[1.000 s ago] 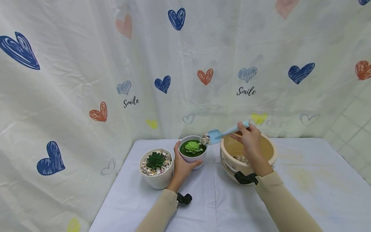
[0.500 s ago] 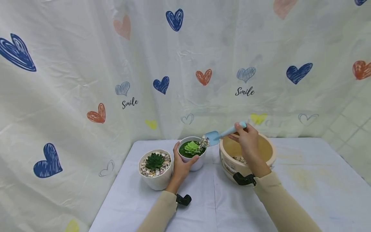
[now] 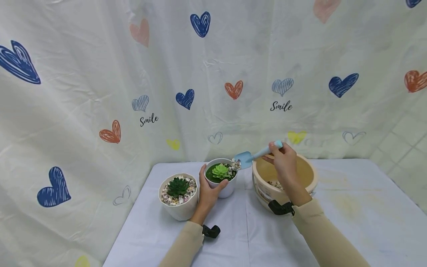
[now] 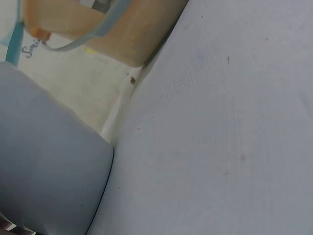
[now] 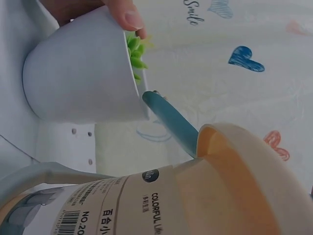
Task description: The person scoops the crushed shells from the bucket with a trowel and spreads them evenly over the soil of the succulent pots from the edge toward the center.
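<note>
My left hand grips a small white pot, thumb and fingers spread round its sides. A light-green succulent stands in it on dark green moss, with some pebbles on the moss at the right. My right hand holds a light-blue hand trowel by its handle. The trowel's blade tilts down to the left over the pot's right rim, with pebbles at its tip. In the right wrist view, the trowel meets the rim of the white pot. The left wrist view shows mainly the pot's wall.
Left of the left hand stands a cream pot with a dark-green succulent among pebbles. A beige bucket with pebbles inside and a carrying handle stands under the right hand. Behind the table hangs a heart-printed curtain.
The trowel has shifted slightly left and down at the pot's rim. Pebbles have slid from its blade onto the moss beside the succulent. The left hand keeps its grip on the pot.
</note>
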`<state>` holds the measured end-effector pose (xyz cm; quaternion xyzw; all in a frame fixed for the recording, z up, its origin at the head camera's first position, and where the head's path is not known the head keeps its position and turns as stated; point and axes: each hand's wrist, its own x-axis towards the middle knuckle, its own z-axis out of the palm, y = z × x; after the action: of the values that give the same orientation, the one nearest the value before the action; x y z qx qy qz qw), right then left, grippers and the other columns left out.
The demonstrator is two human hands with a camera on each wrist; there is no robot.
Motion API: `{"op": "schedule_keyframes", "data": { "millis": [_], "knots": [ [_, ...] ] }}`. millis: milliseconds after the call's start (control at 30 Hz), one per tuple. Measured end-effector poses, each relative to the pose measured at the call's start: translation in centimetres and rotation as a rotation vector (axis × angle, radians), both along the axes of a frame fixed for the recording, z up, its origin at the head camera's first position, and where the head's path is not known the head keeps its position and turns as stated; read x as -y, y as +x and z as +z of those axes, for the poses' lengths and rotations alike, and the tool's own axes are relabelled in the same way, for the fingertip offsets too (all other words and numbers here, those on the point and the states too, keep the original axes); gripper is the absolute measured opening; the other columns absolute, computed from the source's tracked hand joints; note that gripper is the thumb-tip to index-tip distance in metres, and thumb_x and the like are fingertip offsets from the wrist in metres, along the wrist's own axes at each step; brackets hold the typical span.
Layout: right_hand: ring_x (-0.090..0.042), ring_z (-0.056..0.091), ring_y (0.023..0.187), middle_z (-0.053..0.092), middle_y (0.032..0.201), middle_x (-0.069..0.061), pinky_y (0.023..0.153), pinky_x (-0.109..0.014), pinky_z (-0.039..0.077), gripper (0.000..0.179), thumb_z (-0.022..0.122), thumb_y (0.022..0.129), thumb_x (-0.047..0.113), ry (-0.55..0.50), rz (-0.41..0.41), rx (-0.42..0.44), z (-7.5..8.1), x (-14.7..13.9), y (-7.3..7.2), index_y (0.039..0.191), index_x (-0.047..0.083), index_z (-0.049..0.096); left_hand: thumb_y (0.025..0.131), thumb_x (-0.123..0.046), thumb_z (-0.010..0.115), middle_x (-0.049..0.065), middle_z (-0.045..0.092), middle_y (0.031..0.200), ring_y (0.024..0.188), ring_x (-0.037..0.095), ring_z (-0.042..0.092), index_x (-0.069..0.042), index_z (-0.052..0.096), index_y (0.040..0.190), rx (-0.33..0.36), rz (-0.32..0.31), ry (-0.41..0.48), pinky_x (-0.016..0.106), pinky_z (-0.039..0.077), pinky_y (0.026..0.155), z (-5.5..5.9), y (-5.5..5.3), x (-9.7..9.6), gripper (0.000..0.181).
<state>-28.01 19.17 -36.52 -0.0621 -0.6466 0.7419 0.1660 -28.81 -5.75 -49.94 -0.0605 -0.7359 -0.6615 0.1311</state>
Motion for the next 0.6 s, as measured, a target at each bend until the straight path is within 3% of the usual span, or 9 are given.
{"op": "schedule_keyframes", "data": {
  "millis": [133,367,600],
  "knots": [
    [-0.014,0.061,0.103,0.055,0.109,-0.002,0.083,-0.030,0.061,0.024,0.058,0.104,0.030,0.046,0.007,-0.025,-0.2,0.0,0.1,0.115,0.009,0.062,0.082,-0.025,0.086,0.015,0.031,0.163,0.147,0.031,0.038,-0.033,0.019,0.161,-0.023,-0.008,0.001,0.055,0.031,0.118,-1.5,-1.1,0.3,0.104],
    [-0.014,0.059,0.103,0.054,0.105,0.000,0.083,-0.029,0.061,0.027,0.059,0.103,0.031,0.095,0.012,-0.065,-0.5,0.1,0.1,0.116,0.008,0.063,0.083,-0.029,0.085,0.013,0.033,0.161,0.145,0.031,0.040,-0.030,0.013,0.162,-0.035,-0.068,0.012,0.057,0.033,0.116,-1.6,-1.2,0.7,0.107],
    [-0.015,0.059,0.105,0.055,0.109,0.001,0.084,-0.029,0.061,0.030,0.059,0.104,0.031,0.147,0.018,-0.081,-0.5,0.1,0.2,0.121,0.006,0.061,0.084,-0.023,0.083,0.016,0.037,0.155,0.139,0.030,0.045,-0.024,0.012,0.156,-0.031,-0.090,0.102,0.051,0.035,0.116,-1.6,-0.9,0.5,0.102]
  ]
}}
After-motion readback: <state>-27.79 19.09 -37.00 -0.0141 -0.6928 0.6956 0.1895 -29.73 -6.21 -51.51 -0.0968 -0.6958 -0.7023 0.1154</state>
